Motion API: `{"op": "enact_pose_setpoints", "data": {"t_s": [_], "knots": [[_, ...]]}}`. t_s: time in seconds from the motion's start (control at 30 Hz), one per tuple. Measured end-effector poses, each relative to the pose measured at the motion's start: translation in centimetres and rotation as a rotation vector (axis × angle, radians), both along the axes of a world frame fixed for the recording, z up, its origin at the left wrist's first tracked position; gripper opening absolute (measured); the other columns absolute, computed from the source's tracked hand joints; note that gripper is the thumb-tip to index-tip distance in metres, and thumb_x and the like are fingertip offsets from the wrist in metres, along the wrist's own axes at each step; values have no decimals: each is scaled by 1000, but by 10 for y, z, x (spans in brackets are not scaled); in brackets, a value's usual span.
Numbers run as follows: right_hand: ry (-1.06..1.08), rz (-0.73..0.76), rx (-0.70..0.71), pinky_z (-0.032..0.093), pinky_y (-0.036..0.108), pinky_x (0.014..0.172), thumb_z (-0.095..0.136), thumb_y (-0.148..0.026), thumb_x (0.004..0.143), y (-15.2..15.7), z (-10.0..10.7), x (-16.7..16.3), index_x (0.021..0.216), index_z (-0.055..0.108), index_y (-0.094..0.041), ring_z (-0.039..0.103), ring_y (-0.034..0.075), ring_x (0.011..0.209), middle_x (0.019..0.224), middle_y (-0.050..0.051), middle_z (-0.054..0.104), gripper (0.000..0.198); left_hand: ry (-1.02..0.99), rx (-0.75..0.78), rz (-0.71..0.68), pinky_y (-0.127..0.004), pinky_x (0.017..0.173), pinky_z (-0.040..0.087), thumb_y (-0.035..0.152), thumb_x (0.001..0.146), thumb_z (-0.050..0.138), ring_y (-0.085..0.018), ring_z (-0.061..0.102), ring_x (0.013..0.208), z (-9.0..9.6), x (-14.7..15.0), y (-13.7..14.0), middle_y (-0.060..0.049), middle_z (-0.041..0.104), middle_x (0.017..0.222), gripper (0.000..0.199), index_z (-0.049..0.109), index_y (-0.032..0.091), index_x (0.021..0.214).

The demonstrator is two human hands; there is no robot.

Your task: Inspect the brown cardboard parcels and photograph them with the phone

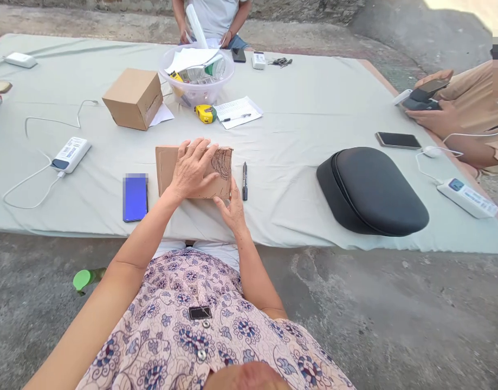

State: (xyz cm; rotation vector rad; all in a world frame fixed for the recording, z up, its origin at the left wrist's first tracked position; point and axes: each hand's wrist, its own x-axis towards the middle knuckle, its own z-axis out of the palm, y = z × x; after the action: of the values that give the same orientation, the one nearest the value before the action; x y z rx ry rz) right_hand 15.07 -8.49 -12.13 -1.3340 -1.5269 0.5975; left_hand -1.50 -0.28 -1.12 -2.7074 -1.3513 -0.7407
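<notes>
A brown cardboard box (166,162) lies in front of me near the table's front edge, with dark scribbled lines on the right part of its top. My left hand (193,169) rests flat across the top of it, fingers spread. At the box's front right corner, my right hand (233,210) grips the edge, thumb in front and fingers along the right side. A black marker pen (245,181) lies just right of the box, apart from my right hand. To the left lies a phone (135,197) with a blue screen.
Further back stand another cardboard box (130,100), a yellow tape measure (206,114), a paper sheet (243,112) with pens and a filled plastic basin (224,81). A black case (374,189) sits right; a white power bank (72,155) lies left. Two other people are at the table.
</notes>
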Motion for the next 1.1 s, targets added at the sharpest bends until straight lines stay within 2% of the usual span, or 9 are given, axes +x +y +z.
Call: {"op": "enact_pose_setpoints", "data": {"t_s": [0.1,0.23,0.37,0.47,0.63,0.77,0.9,1.03,1.1], "knots": [[41,25,-29,35,52,127,57,-65,91,2,-6,-1,162,20,-19,37,28,155,167,18,34,92,-18,2,-22,-53,128,20,52,95,51,-33,40,151,2,-2,5,-16,50,157,64,48,18,149],[33,-15,-53,41,50,124,53,-62,93,3,-10,0,159,28,-18,46,28,149,161,17,44,83,-134,28,-7,-51,128,25,47,98,44,-30,33,156,1,-15,2,-12,46,161,57,46,23,150],[87,-15,-113,58,44,106,45,-61,96,4,-12,2,154,38,-18,63,26,131,153,17,55,73,-295,65,244,-51,128,28,44,100,42,-30,31,157,-17,-44,-19,-15,43,161,56,43,22,151],[98,7,-117,59,45,104,45,-59,96,5,-15,0,151,44,-20,68,26,123,148,16,60,67,-406,-20,476,-53,125,34,48,95,53,-33,32,156,-40,-65,-35,-22,38,162,65,40,17,151],[83,-16,-103,58,48,103,51,-51,94,6,-16,-5,148,45,-19,69,27,120,143,18,62,64,-635,-367,437,-39,101,58,45,93,58,-27,49,145,-65,-78,-50,-20,37,163,75,24,24,156],[70,-64,-133,61,48,95,54,-49,91,-1,-12,-3,145,45,-17,68,28,119,142,20,62,64,-694,-375,466,-39,95,60,44,91,61,-28,57,134,-65,-71,-63,-18,43,158,72,30,27,154],[56,-120,-182,62,46,89,58,-57,88,-12,-7,2,144,44,-16,69,29,114,139,22,62,72,-709,-366,434,-40,92,60,50,90,63,-30,59,131,-64,-67,-83,-18,44,157,74,33,28,154],[102,-118,-190,62,44,88,60,-69,84,-20,-7,6,143,47,-18,69,29,115,139,22,62,79,-763,-439,410,-39,98,58,50,92,58,-27,63,129,-61,-85,-89,-20,54,148,76,26,26,156],[141,-117,-191,62,42,90,58,-74,84,-21,-7,9,143,48,-19,68,28,118,141,21,61,82,-757,-401,504,-39,104,55,46,93,54,-26,61,131,-57,-103,-87,-20,57,145,73,27,20,155]]}}
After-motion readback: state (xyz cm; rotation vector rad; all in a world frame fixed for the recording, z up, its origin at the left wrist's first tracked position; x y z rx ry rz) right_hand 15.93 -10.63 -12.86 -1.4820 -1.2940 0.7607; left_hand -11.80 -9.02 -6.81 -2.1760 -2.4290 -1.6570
